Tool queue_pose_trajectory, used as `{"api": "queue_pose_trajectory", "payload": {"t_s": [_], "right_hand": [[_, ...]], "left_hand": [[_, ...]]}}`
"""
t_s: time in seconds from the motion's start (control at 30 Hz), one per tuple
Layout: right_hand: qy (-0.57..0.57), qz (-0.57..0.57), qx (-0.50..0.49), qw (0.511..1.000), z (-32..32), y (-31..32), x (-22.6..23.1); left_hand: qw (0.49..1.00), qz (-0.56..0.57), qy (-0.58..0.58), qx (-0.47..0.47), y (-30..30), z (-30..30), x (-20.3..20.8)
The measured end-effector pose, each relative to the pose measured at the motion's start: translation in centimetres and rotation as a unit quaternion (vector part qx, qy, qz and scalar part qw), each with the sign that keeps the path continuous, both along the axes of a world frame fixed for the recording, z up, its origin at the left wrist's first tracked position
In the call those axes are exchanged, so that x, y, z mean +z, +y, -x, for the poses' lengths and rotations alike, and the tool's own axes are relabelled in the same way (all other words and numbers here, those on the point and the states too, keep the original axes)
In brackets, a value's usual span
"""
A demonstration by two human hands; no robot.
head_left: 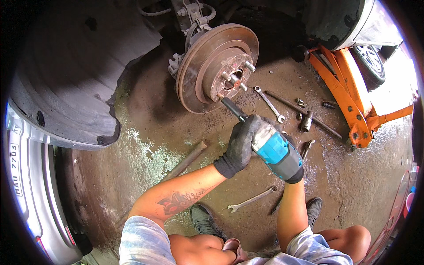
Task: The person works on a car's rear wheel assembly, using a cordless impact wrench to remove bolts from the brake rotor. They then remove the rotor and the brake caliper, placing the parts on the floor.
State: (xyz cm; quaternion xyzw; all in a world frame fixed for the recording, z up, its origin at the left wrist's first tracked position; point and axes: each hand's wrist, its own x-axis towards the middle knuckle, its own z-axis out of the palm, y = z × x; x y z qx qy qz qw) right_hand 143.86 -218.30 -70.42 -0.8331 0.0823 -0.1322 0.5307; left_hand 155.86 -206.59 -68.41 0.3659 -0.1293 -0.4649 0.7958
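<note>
My left hand (240, 143), in a dark work glove, is closed around the front of a blue and grey cordless impact wrench (276, 152). Behind the tool's body, my right hand (296, 176) is mostly hidden; its glove cuff shows below the tool, where its grip would be. A long black socket (233, 108) points up and left from the wrench. The socket's tip meets the lower stud area of the wheel hub (225, 78); whether it sits over a stud or just touches it, I cannot tell. Around the hub is a rusty brake disc (190, 75).
An orange floor jack (349, 101) stands at right, a wheel (370, 66) behind it. Combination wrenches (270, 105), a long bar (309, 117), loose sockets (306, 121) and a pipe (185, 160) lie on the wet floor. The wheel-arch liner (66, 75) overhangs the left.
</note>
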Motion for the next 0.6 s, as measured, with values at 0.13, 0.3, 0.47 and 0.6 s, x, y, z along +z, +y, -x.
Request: {"api": "queue_pose_trajectory", "payload": {"t_s": [0.13,0.3,0.47,0.6], "right_hand": [[0.005,-0.016,0.002,1.000,0.0,-0.2,-0.4],[-0.013,-0.037,-0.021,0.999,-0.1,-0.2,-0.1],[-0.007,-0.058,-0.012,0.998,-0.2,-0.6,-0.9],[-0.009,-0.061,-0.026,0.998,-0.1,-1.0,-2.2]], "left_hand": [[1.000,0.015,-0.021,-0.008,0.1,0.0,0.2],[1.000,-0.003,-0.027,-0.009,0.0,0.1,0.6],[1.000,-0.007,-0.024,-0.015,-0.1,0.0,1.0],[1.000,-0.003,-0.013,-0.004,-0.4,0.2,0.4]]}}
